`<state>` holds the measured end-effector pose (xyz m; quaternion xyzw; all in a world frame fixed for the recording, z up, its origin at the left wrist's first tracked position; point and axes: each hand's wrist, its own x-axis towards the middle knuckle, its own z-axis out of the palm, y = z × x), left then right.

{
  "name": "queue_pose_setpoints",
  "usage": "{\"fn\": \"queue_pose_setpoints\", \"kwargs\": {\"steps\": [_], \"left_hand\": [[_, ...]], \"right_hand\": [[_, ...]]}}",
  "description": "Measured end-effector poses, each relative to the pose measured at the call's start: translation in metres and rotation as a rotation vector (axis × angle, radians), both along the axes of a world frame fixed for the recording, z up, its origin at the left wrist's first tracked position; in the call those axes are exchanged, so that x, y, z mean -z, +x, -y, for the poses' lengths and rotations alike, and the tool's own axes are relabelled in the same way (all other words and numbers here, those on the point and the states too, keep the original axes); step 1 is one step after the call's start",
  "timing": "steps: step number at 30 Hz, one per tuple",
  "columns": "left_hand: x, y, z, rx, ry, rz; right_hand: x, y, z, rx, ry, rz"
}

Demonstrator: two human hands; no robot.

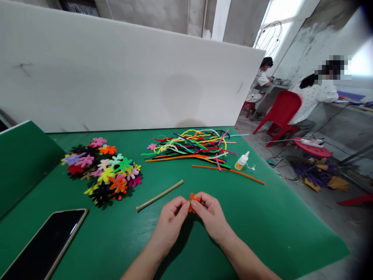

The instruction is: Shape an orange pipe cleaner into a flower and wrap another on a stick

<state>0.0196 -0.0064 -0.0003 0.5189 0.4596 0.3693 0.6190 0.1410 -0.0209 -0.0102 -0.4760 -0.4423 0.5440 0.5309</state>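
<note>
Green tabletop (110, 243); left hand (172, 216), right hand (212, 214): fingers (201, 209) pinched on orange flower (192, 197), partly hidden; phone (45, 243) cut off.

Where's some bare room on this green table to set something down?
The green table looks bare between the phone and left hand, and right of the right hand, nearer than the loose orange stem. It's crowded at the flower pile and pipe-cleaner heap.

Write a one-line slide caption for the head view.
Left hand and right hand pinch an orange pipe-cleaner flower above a green tabletop.
</note>
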Motion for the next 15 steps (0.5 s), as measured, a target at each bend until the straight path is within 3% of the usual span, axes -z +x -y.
{"fn": "queue_pose_setpoints", "kwargs": {"steps": [8, 15], "left_hand": [[0.0065, -0.0008, -0.003, -0.016, -0.112, 0.106], [0.0048, 0.0005, -0.0023, -0.077, -0.059, 0.021]], "right_hand": [[0.0059, -0.0023, -0.0055, 0.0, -0.065, -0.053], [0.01, 0.005, -0.0047, 0.006, -0.078, -0.005]]}}
